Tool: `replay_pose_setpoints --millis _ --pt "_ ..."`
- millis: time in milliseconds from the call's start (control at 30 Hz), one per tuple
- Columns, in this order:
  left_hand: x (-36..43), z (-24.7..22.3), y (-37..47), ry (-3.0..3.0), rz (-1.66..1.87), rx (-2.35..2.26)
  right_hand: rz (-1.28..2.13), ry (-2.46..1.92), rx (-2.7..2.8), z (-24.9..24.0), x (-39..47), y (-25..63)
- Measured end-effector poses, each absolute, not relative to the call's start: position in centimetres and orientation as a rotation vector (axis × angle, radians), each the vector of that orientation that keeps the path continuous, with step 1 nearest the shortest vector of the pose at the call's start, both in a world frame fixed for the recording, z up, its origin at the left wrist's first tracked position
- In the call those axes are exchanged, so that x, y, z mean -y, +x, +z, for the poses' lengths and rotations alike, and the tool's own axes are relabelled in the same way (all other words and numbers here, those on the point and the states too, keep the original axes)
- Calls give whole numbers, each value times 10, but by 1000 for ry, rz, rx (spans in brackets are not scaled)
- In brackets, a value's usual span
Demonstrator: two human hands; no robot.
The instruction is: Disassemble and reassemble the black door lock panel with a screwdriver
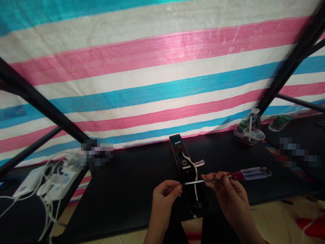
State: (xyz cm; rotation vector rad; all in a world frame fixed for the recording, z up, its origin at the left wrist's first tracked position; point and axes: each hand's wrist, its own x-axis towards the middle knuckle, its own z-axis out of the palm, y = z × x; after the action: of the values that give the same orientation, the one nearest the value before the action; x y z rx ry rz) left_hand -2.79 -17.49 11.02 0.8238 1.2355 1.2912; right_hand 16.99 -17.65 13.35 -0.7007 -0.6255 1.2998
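Note:
My right hand [230, 193] grips a screwdriver [250, 173] by its metal shaft; the clear handle with a red collar points right. My left hand [166, 198] is closed in a pinch at the screwdriver's tip, and whatever sits between its fingertips is too small to make out. Beneath the shaft lies a long dark lock-like panel [179, 145] on the black table. A white cable [196, 173] comes out of a hole in the panel and runs down along it. Beside the panel rests a small translucent pinkish piece [199, 163].
The black table [122, 189] has its front edge close to me. White power strips [59, 184] with tangled cables are at left. A plastic cup with a straw [251, 137] and bottles stand at back right. Black frame posts [281, 67] slant before a striped sheet [162, 78].

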Motion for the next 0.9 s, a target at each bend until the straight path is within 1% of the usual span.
replay_pose_setpoints --millis 300,533,633,700,833,900 --pt "178 120 -18 560 1323 -1099 1342 -706 709 140 176 177" --pt "189 120 -12 306 1242 -971 1335 -771 1126 152 187 203" --pt "190 122 -11 361 1175 -958 1302 -836 1283 155 191 211" --pt "190 126 -11 413 1167 -957 1247 -836 1291 155 193 210" --pt "189 137 -11 536 1217 -974 1090 -792 1156 156 199 197" --pt "189 140 -14 616 1257 -991 1082 -761 1057 157 201 188"
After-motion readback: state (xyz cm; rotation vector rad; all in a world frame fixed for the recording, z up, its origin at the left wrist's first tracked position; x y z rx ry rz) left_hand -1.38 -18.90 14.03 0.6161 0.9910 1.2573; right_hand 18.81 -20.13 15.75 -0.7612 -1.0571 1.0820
